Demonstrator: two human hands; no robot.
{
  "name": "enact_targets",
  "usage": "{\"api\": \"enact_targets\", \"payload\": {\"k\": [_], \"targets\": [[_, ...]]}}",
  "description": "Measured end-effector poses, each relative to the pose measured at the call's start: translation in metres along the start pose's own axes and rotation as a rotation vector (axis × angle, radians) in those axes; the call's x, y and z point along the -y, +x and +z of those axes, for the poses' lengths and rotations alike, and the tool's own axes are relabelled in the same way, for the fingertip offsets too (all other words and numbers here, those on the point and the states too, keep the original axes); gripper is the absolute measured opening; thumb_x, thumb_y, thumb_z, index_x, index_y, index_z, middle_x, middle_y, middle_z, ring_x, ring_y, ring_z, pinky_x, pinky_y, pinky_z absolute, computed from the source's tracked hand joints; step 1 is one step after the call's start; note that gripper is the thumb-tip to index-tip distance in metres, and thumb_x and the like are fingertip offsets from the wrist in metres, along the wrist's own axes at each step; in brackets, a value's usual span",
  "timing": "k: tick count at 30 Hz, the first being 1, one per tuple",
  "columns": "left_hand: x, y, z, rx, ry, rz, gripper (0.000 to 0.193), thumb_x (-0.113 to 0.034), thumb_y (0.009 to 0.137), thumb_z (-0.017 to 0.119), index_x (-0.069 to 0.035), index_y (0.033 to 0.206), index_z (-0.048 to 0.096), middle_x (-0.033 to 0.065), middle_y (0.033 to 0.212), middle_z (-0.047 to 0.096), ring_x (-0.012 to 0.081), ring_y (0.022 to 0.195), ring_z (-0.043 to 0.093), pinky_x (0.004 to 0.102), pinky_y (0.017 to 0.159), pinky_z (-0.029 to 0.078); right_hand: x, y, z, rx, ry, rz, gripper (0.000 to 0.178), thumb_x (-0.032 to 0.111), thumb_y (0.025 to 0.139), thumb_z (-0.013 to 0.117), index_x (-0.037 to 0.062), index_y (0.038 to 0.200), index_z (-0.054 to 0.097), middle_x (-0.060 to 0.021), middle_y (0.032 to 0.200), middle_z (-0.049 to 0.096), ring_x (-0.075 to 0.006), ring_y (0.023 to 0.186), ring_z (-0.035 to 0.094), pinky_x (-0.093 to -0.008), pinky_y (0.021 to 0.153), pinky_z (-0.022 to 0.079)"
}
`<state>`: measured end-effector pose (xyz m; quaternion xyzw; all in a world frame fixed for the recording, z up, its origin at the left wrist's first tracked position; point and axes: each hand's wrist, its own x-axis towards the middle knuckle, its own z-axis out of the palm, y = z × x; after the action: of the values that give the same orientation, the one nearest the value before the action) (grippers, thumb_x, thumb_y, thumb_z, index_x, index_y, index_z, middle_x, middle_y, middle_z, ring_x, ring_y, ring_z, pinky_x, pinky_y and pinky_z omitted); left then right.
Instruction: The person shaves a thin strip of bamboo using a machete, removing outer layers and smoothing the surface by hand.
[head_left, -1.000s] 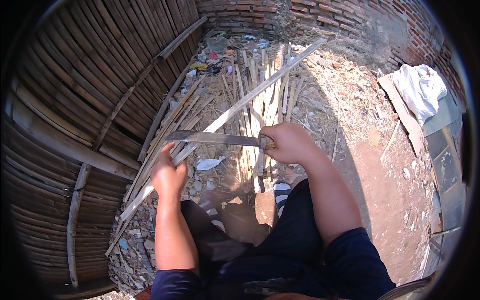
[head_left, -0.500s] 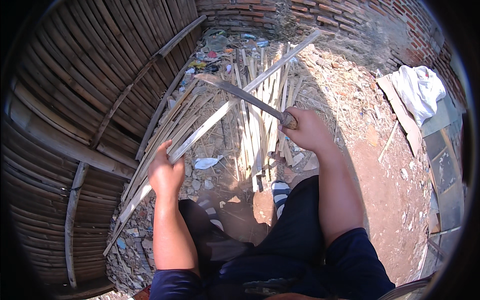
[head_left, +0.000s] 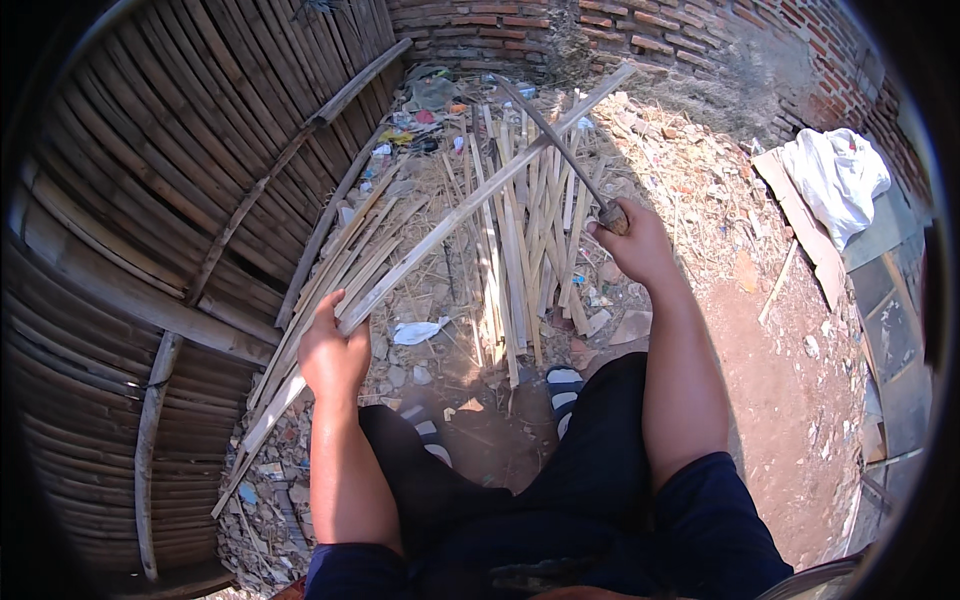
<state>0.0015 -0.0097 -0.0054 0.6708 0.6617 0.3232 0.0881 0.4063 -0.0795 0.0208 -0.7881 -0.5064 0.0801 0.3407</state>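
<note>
My left hand (head_left: 335, 350) is closed around a long pale wooden strip (head_left: 430, 242), which slants from the lower left up to the far right. In my right hand (head_left: 635, 245) is the short handle of a machete (head_left: 565, 155). Its dark blade points away and to the left, crossing the strip near the far end; whether the two touch I cannot tell. Below the strip, a loose pile of split wooden strips (head_left: 515, 260) lies on the ground ahead of my feet. More thin strips (head_left: 345, 255) lie along the left side.
A slatted bamboo wall (head_left: 110, 230) rises on the left, a brick wall (head_left: 660, 35) at the back. Rubble and scraps of litter (head_left: 420, 330) cover the ground. At the right, a white sack (head_left: 838, 185) rests on boards (head_left: 890, 300). My sandalled feet (head_left: 563, 395) stand close to the pile.
The machete has moved right and farther along the strip, its blade now pointing more steeply away. My right hand shifted right with it. My left hand stays nearly in place on the strip.
</note>
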Motion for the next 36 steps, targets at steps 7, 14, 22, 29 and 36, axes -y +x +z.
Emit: {"api": "enact_targets", "payload": {"k": [7,14,22,29,36], "targets": [[0.003,-0.003,0.015,0.027,0.004,0.086,0.051,-0.029,0.081,0.08,-0.014,0.129,0.073,0.0147,0.085,0.075,0.0356,0.079,0.075,0.0451,0.074,0.057,0.049,-0.03,0.018,0.294,-0.168,-0.299,0.032,0.03,0.086,0.08,0.01,0.11,0.072,-0.0203,0.095,0.075,-0.0431,0.096,0.072,-0.0546,0.082,0.055],[0.012,-0.001,0.014,-0.037,-0.014,0.122,0.052,-0.024,0.078,0.079,-0.014,0.129,0.074,0.0162,0.084,0.075,0.0374,0.076,0.074,0.0465,0.071,0.057,0.043,-0.022,0.027,0.257,-0.048,-0.34,0.032,0.03,0.085,0.084,0.0073,0.103,0.072,-0.0177,0.086,0.072,-0.0402,0.083,0.07,-0.0497,0.074,0.053],[-0.001,0.0,0.008,-0.03,-0.008,0.082,0.054,-0.022,0.079,0.08,-0.014,0.132,0.071,0.0171,0.087,0.075,0.0375,0.081,0.074,0.0451,0.075,0.057,0.001,-0.008,-0.008,0.048,0.005,-0.062,0.038,0.034,0.087,0.082,0.0072,0.112,0.073,-0.022,0.097,0.075,-0.044,0.094,0.071,-0.0519,0.083,0.056],[0.01,0.0,0.019,-0.026,0.011,0.148,0.058,-0.022,0.078,0.08,-0.014,0.135,0.071,0.0168,0.081,0.073,0.0385,0.074,0.073,0.0477,0.071,0.057,0.065,-0.037,0.013,0.387,-0.195,-0.336,0.035,0.031,0.085,0.082,0.0065,0.107,0.073,-0.0216,0.092,0.073,-0.0437,0.091,0.07,-0.0506,0.079,0.054],[0.002,0.003,0.007,-0.09,0.029,0.093,0.063,-0.017,0.077,0.08,-0.014,0.139,0.068,0.017,0.089,0.074,0.0356,0.082,0.074,0.0445,0.075,0.056,-0.031,0.013,0.02,0.148,0.189,-0.099,0.043,0.034,0.086,0.084,0.0018,0.112,0.072,-0.0222,0.101,0.072,-0.0389,0.097,0.07,-0.0462,0.086,0.054]]}}
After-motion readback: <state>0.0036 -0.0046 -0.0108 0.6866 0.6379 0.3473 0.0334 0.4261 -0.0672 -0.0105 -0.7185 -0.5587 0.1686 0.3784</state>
